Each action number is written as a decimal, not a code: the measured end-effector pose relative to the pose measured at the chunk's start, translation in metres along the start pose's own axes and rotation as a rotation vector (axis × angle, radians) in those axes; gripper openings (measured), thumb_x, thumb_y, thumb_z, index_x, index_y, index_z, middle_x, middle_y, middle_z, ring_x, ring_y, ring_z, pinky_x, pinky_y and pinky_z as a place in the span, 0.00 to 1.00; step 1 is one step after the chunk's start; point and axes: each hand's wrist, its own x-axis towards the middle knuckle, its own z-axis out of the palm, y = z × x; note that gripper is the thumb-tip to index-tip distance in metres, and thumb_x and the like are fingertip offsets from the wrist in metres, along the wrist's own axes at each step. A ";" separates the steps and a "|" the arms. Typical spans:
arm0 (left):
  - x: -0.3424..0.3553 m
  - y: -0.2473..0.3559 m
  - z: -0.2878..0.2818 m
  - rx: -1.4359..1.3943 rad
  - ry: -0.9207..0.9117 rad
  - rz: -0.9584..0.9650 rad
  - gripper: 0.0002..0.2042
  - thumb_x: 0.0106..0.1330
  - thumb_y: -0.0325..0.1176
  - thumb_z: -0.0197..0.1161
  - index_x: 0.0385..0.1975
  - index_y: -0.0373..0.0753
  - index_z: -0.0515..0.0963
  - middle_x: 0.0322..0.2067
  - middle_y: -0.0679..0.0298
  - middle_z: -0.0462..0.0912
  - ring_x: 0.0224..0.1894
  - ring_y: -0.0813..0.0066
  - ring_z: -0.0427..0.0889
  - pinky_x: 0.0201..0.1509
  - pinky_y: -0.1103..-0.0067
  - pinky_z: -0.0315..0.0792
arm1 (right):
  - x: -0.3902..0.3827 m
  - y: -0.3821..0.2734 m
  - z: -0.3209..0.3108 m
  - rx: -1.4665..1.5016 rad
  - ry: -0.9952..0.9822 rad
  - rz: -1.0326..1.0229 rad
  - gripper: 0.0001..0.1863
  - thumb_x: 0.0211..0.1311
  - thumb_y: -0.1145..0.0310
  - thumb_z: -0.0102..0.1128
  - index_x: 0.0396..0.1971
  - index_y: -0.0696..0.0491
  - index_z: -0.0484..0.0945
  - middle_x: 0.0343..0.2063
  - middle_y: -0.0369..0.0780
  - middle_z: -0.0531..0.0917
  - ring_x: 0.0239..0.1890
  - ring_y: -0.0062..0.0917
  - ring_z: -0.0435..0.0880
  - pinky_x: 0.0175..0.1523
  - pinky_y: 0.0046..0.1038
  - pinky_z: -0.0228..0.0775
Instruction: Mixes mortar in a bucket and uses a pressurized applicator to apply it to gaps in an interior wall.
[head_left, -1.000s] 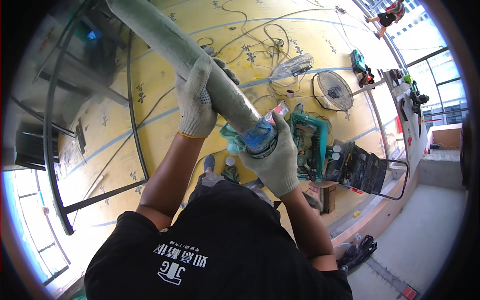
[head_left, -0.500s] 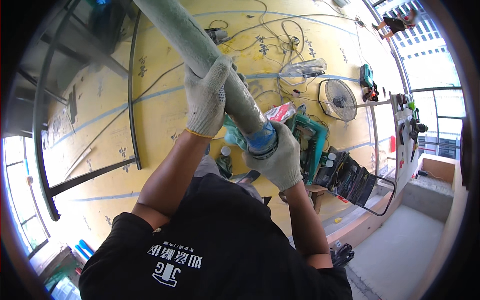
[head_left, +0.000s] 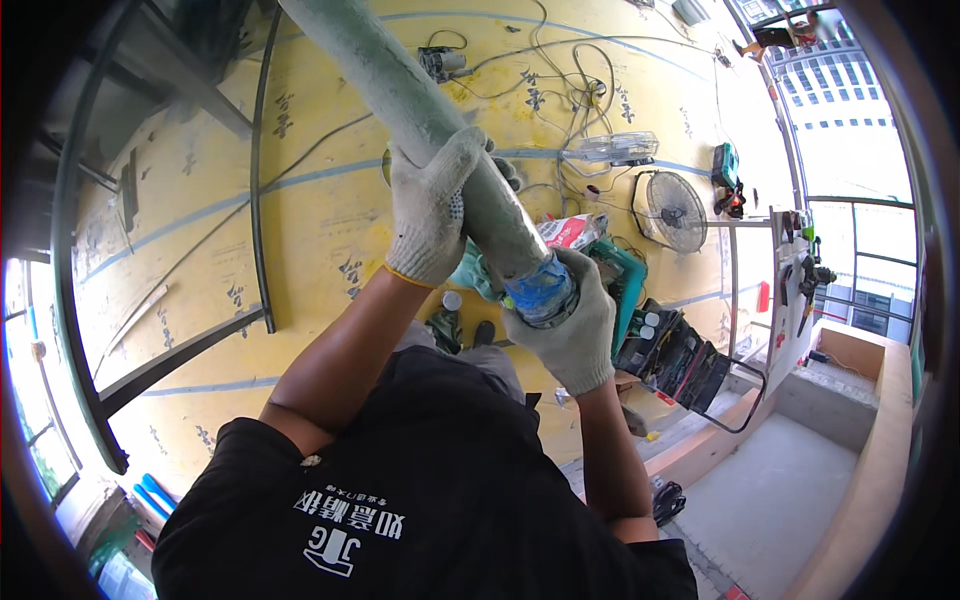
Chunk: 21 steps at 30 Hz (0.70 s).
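Note:
A long, thick grey-green pipe (head_left: 420,105) with dusty, scuffed sides slants from the upper left down to the middle. Blue tape (head_left: 540,288) is wrapped round its lower end. My left hand (head_left: 432,205), in a knitted off-white work glove, is closed round the pipe partway up. Lower down, my gloved right hand (head_left: 572,325) grips the taped end, its palm against the end and side. The pipe's far end lies beyond the top of the picture.
Yellow sheeting covers the floor, with loose cables (head_left: 580,85), a round fan (head_left: 672,210) and a power tool (head_left: 440,62) on it. A black tool bag (head_left: 675,360) stands right. A dark metal frame (head_left: 262,170) rises left. Another person (head_left: 785,38) is far right.
Both hands and the pipe have shifted slightly right and down together, both grips unchanged. The surroundings have shifted a little as my head moved.

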 end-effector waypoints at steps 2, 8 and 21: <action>0.002 0.002 0.003 0.003 -0.002 0.028 0.22 0.61 0.30 0.70 0.50 0.32 0.67 0.32 0.54 0.79 0.28 0.61 0.86 0.32 0.66 0.84 | 0.001 -0.002 -0.002 -0.030 0.018 -0.035 0.37 0.41 0.64 0.83 0.52 0.60 0.75 0.41 0.46 0.87 0.42 0.30 0.89 0.51 0.31 0.80; -0.007 -0.013 0.023 0.109 0.065 0.206 0.23 0.60 0.23 0.68 0.53 0.32 0.66 0.33 0.54 0.79 0.26 0.63 0.84 0.29 0.68 0.82 | 0.007 0.018 -0.024 -0.136 0.016 -0.199 0.37 0.41 0.62 0.82 0.52 0.60 0.74 0.37 0.47 0.87 0.37 0.35 0.89 0.47 0.32 0.81; -0.078 -0.083 0.081 0.169 0.278 0.467 0.26 0.58 0.23 0.71 0.53 0.35 0.65 0.32 0.56 0.78 0.25 0.68 0.82 0.27 0.71 0.80 | 0.021 0.119 -0.079 0.490 -0.732 -0.126 0.35 0.39 0.67 0.80 0.52 0.61 0.79 0.42 0.40 0.87 0.42 0.21 0.85 0.52 0.28 0.78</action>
